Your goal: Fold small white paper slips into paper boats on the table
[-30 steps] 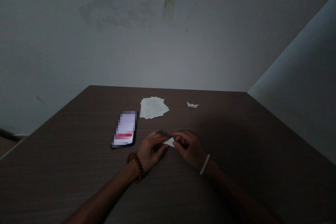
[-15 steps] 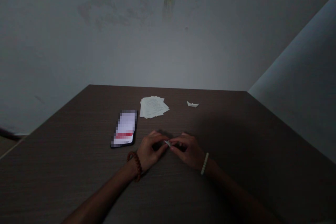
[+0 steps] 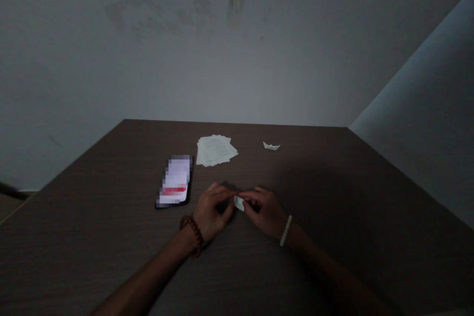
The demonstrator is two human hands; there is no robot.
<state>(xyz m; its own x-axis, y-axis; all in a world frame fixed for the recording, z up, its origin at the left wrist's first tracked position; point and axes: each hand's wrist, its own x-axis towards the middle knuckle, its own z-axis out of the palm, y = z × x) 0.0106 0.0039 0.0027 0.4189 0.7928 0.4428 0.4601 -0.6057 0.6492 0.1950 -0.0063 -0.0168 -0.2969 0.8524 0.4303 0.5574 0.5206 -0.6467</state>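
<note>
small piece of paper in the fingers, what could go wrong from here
The small piece of paper is pinched between the left hand and the right hand, so uneven pulling might tear it or make it slip from the grip.

The light is dim and the fingers cover part of the paper, so a crooked edge could be missed.

The phone lies close beside the left hand, so a wide move that way might knock it.
</note>
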